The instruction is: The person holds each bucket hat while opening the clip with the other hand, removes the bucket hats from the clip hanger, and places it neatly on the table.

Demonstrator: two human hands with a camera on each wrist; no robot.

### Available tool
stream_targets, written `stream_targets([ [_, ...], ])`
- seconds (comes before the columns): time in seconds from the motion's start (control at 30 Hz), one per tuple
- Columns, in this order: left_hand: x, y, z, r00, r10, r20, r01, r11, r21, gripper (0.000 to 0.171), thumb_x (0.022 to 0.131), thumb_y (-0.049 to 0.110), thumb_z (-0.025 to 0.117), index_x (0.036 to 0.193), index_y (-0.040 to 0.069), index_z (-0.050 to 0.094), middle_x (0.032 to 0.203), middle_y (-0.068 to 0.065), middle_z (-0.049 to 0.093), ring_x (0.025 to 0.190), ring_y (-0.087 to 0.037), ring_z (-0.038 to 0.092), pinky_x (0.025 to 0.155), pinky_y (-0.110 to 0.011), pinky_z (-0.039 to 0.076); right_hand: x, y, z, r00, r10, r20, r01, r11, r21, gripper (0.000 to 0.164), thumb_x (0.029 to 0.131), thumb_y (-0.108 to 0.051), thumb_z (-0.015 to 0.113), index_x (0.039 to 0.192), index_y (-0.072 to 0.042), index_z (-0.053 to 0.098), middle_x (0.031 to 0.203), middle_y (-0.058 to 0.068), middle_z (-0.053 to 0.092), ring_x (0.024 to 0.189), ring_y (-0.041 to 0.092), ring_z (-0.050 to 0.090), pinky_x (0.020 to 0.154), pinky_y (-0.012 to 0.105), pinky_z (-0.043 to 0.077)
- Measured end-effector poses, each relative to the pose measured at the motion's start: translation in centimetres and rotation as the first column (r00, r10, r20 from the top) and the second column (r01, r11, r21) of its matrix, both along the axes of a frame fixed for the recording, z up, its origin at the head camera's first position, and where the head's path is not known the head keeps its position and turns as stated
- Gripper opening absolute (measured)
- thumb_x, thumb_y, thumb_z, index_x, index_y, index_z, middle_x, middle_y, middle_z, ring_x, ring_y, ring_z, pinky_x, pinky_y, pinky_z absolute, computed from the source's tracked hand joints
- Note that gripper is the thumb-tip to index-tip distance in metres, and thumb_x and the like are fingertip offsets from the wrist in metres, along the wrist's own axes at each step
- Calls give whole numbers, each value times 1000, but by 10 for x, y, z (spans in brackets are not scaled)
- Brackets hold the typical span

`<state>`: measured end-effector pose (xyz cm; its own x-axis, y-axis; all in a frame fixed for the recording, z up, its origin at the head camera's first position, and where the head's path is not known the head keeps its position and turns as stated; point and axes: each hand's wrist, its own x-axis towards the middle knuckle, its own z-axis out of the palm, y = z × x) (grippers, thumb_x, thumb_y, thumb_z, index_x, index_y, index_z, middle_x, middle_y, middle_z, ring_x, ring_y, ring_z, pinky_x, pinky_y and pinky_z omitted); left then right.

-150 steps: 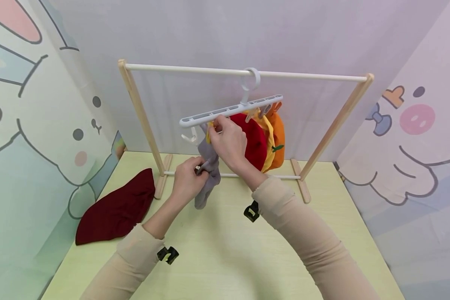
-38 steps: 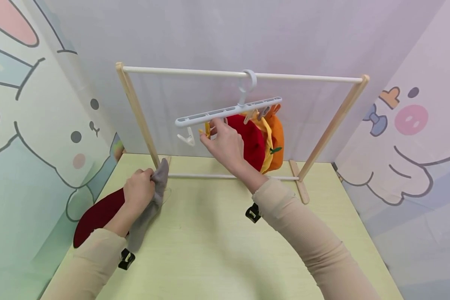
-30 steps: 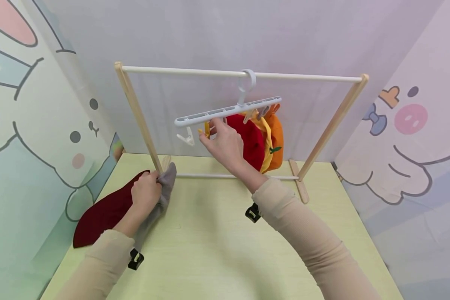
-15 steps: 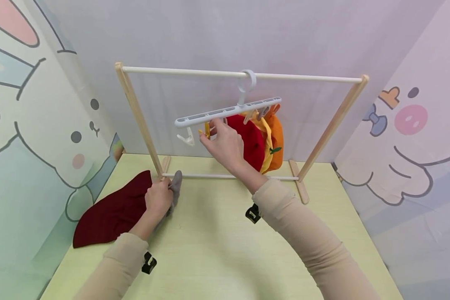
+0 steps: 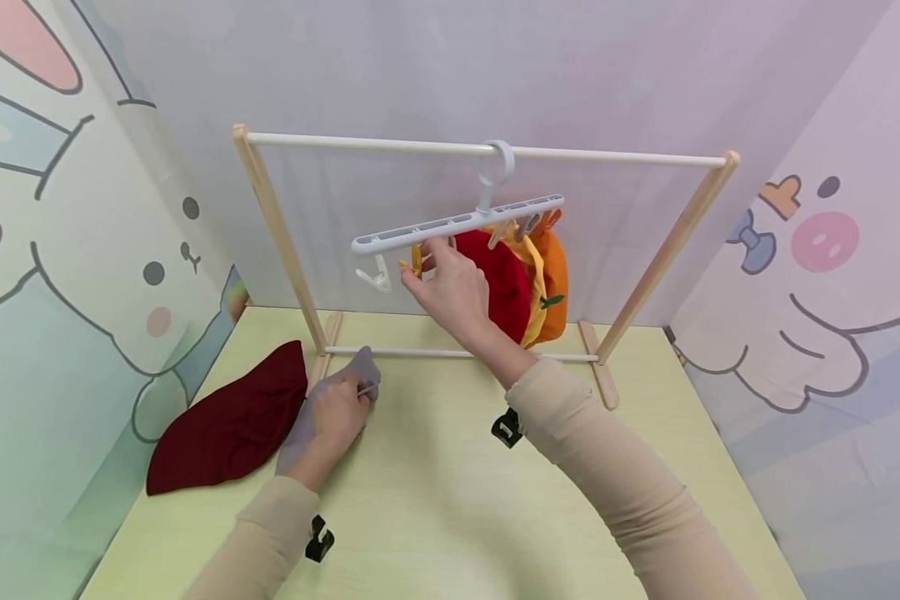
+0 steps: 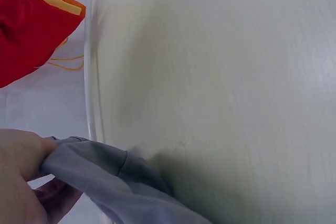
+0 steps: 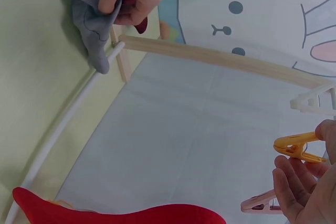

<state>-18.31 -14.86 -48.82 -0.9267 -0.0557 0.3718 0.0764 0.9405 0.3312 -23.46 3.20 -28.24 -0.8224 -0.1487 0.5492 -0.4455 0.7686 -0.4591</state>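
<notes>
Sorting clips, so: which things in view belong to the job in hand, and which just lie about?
In the job:
- gray cloth (left hand)
- yellow clip (right hand)
- hanger, with hung cloths
- rack

Seemingly just there:
- dark red cloth on table
- printed backdrop

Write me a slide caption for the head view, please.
The left hand holds gray cloth while the right hand pinches a yellow clip beneath the hanger.

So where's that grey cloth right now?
In the head view, the grey cloth is left of centre, held by the left hand, just right of the dark red cloth.
</notes>
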Motion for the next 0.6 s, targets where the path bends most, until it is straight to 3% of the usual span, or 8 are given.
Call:
stream_targets([
  [0.2,7,13,-9,996,-3,92,-4,997,77,8,71,12,63,77,10,59,71,-10,56,60,-32,55,51,-44,42,-1,-1,0,1000,-1,1,1,1000,-3,25,77,-38,58,91,-18,52,85,-8,64,60,5,56,43,20,39],
  [0.6,13,26,-27,987,-47,153,37,997,65,11,70,18,65,76,11,59,75,-9,54,59,-32,55,48,-43,41,-2,-1,-1,1000,17,-14,-18,1000,-13,25,78,-37,58,92,-17,52,84,-7,63,59,4,56,44,19,40],
])
